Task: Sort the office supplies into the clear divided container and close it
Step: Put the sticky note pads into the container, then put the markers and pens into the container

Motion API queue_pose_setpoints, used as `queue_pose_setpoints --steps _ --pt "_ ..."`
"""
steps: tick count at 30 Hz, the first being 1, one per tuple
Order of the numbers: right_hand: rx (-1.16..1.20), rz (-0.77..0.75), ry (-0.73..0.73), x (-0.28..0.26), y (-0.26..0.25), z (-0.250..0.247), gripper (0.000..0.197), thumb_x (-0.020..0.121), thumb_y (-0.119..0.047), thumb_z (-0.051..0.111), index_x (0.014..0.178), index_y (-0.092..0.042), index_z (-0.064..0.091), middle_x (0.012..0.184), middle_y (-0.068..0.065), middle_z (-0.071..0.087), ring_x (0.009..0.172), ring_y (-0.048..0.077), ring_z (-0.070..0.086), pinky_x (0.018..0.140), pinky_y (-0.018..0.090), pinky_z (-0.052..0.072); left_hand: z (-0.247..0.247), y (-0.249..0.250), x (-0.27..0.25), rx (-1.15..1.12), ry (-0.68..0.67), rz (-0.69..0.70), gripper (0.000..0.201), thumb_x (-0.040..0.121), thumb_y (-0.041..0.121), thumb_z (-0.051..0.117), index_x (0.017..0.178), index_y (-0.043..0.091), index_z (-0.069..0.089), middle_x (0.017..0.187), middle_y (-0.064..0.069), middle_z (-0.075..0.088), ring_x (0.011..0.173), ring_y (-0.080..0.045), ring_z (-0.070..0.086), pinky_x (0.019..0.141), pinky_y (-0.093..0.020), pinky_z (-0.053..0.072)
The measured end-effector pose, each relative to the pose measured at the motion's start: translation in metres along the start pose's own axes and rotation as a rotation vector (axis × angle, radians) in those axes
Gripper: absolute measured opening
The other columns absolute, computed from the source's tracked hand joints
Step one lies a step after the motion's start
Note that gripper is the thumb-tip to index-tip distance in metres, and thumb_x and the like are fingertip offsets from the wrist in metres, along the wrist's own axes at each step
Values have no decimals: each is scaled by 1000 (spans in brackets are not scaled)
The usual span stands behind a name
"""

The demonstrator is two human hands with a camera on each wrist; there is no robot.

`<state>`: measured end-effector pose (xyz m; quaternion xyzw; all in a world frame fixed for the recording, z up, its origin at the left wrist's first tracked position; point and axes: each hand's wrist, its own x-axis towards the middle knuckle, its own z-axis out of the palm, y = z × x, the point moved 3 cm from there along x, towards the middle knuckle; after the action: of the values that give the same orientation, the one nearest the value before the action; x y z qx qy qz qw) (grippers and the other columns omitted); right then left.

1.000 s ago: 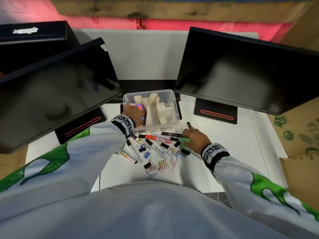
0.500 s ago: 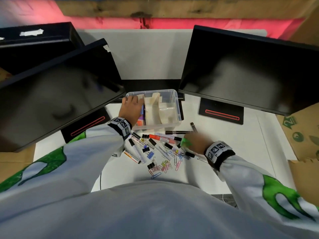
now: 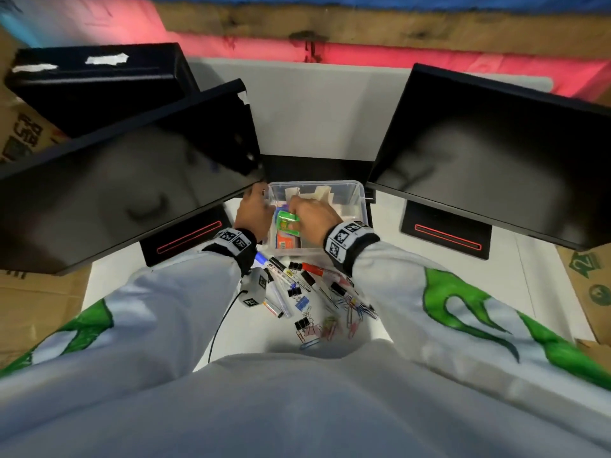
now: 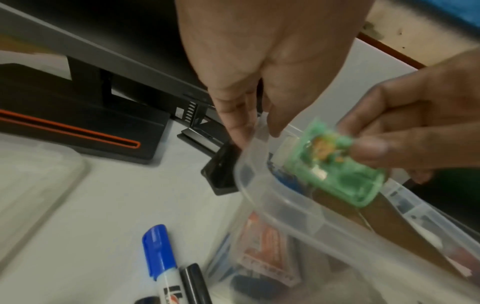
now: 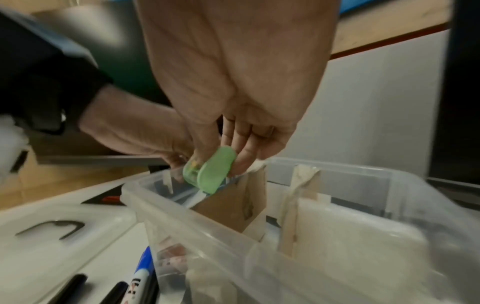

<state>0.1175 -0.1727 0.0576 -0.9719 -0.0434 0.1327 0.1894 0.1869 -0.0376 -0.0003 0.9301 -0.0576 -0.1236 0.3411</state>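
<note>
The clear divided container (image 3: pixel 358 206) stands between two monitor bases, with cardboard dividers (image 5: pixel 233 207) inside. My right hand (image 3: pixel 296 209) pinches a small green plastic case (image 3: pixel 287 223) just over the left compartment; the right wrist view shows the green case (image 5: pixel 210 170) at the divider's top. An orange packet (image 3: pixel 287 241) lies in that compartment. My left hand (image 3: pixel 259 201) holds the container's far-left rim (image 4: pixel 255 197), thumb inside and fingers outside. Markers, binder clips and paper clips (image 3: pixel 314 302) lie in a pile in front of the container.
The clear lid (image 5: pixel 52 224) lies on the table left of the container. A blue-capped marker (image 4: pixel 159 248) lies by the container's near left corner. Two tilted black monitors (image 3: pixel 489 166) overhang the table on both sides. Cardboard boxes (image 3: pixel 591 285) flank the table.
My right hand lifted the green case off the pile and brought it over the container's left compartment. My left hand moved from inside that compartment to its far-left rim.
</note>
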Motion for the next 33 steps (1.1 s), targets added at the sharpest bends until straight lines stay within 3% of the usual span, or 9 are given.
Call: queue_pose_setpoints --steps 9,16,19,22,24,26,28,30,33 --pt "-486 -123 -7 24 -18 40 35 96 -19 46 129 -9 52 132 11 50 123 29 42 101 38 33 0 -14 4 -49 -14 3 45 85 16 63 126 21 45 120 -13 61 104 -29 62 91 -44 53" --pt "-577 -241 -26 25 -14 51 37 92 -21 52 127 -10 54 127 12 56 120 29 50 100 39 34 7 -16 2 -101 5 4 42 84 11 62 121 24 46 116 -10 61 98 -25 63 81 -33 50" --pt "-513 -179 -22 30 -7 43 37 92 -22 55 127 -12 55 128 11 56 121 28 48 101 39 34 4 -8 -1 -140 -21 22 38 88 16 63 122 22 47 112 -8 64 96 -23 63 81 -33 50" --pt "-319 -141 22 25 0 26 39 89 -28 61 125 -15 57 129 9 54 121 27 46 102 41 34 -1 -11 -7 -209 -41 -15 32 95 18 52 126 20 46 109 -8 65 93 -26 66 82 -43 57" --pt "-88 -124 115 10 6 12 30 90 -25 61 119 -16 60 121 7 56 115 24 50 100 39 38 -9 -19 -17 -207 16 -39 22 96 21 47 118 18 47 105 -10 65 86 -24 66 76 -41 57" --pt "117 -140 206 -19 11 0 12 92 -18 56 104 -17 61 104 3 61 96 18 59 86 31 48 -18 -26 -35 -138 55 -13 14 97 27 49 102 14 47 91 -9 65 72 -21 60 64 -32 48" --pt "237 -144 136 -55 17 1 8 96 -17 51 93 -17 58 85 -2 62 74 12 61 69 23 52 -20 -34 -61 -23 -68 40 24 98 36 50 91 13 46 75 -6 61 64 -19 54 57 -30 41" --pt "249 -107 -91 -87 26 23 14 98 -22 49 89 -17 59 73 -5 61 60 10 58 60 23 49 -10 -47 -86 91 -312 129 30 98 40 48 87 12 51 75 -7 61 67 -20 55 63 -35 46" --pt "-37 -21 -372 -111 46 68 17 96 -24 46 88 -17 60 88 3 69 71 22 61 62 28 43 10 -60 -110 212 -635 348 31 93 38 52 91 8 61 90 -7 64 84 -24 60 81 -43 51"
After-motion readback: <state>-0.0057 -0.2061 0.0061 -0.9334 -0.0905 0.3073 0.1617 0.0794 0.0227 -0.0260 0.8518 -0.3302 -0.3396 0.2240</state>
